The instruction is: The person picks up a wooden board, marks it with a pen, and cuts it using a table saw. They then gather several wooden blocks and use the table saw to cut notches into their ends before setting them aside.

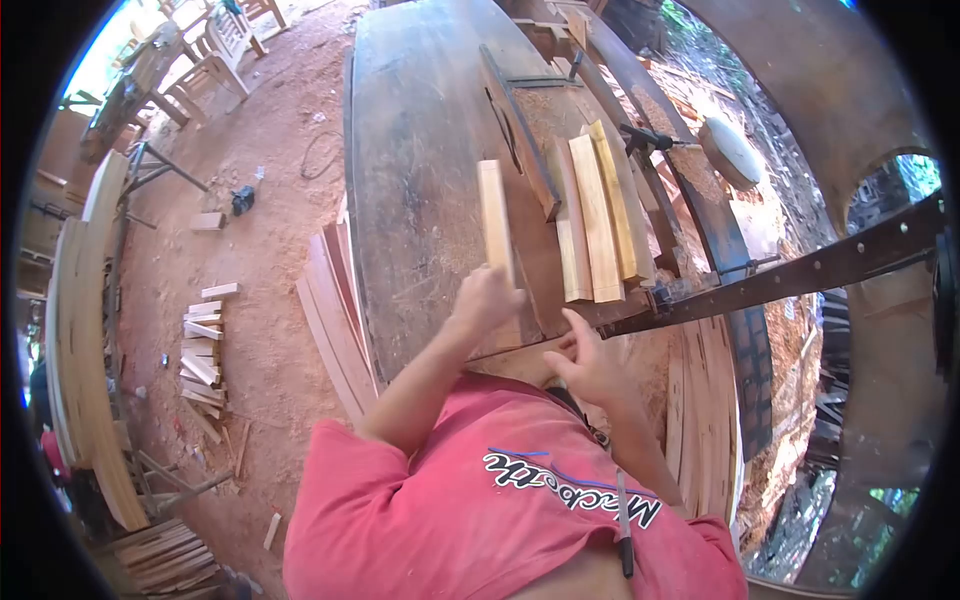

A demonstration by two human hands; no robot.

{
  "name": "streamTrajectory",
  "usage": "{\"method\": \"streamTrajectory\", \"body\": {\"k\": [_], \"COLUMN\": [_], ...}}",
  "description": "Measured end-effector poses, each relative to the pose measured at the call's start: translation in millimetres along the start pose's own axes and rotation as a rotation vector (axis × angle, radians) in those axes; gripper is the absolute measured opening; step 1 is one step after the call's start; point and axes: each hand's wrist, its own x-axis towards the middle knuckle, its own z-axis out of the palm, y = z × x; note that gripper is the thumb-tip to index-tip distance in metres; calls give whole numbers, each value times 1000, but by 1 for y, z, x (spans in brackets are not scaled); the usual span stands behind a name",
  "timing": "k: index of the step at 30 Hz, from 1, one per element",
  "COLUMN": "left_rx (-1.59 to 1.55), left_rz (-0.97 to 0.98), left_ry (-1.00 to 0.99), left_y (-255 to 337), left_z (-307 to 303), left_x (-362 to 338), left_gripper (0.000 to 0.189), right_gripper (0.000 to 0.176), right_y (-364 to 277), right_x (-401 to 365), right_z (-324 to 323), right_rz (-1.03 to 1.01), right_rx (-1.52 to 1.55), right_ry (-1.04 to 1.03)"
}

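My left hand (488, 300) is closed around the near end of a short light-coloured wood strip (494, 215), which points away from me over the dark worktable (420, 130). Close to the table's front edge is my right hand (588, 362), its index finger stretched out and its thumb apart, with nothing visible in it. Three cut wood pieces (597, 225) lie side by side on the table, just beyond and to the right of my hands. A dark straight bar (522, 135) runs along their left side.
Clamps (645, 137) and sawdust lie at the table's right. A long dark metal band (780, 270) crosses there. Small wood offcuts (203, 350) are piled on the dirt floor at left, near long boards (95, 350). Reddish planks (330, 320) lean by the table.
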Motion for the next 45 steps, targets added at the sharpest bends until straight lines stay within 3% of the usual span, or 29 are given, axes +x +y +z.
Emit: {"method": "streamTrajectory", "body": {"k": [1,2,5,8,10,12,17,19,26,45], "left_rx": [-35,-57,-305,-580,-462,-306,-399,-424,-488,-450], "left_rz": [97,98,199,333,363,435,485,512,513,520], "left_ry": [-11,-34,-53,-122,-120,-70,-35,-17,2,48], "left_y": [2,1,-10,-16,-10,-9,-18,-23,-21,-22], "left_z": [8,16,39,49,51,54,56,58,54,54], "left_x": [3,8,39,75,89,96,110,109,108,128], "left_gripper": [52,52,53,53,52,48,44,42,35,37], "right_gripper": [76,88,86,79,74,74,75,76,77,72], "right_y": [-7,-17,-37,-25,-24,-28,-46,-46,-40,-33], "right_x": [4,9,28,42,50,63,86,91,106,132], "right_z": [16,25,34,32,29,20,14,14,13,9], "right_rz": [-51,35,257,217,129,176,266,181,271,209], "right_rx": [-235,-336,-542,-650,-801,-821,-813,-846,-782,-833], "right_ry": [100,90,-8,43,130,68,-40,30,-32,42]}}
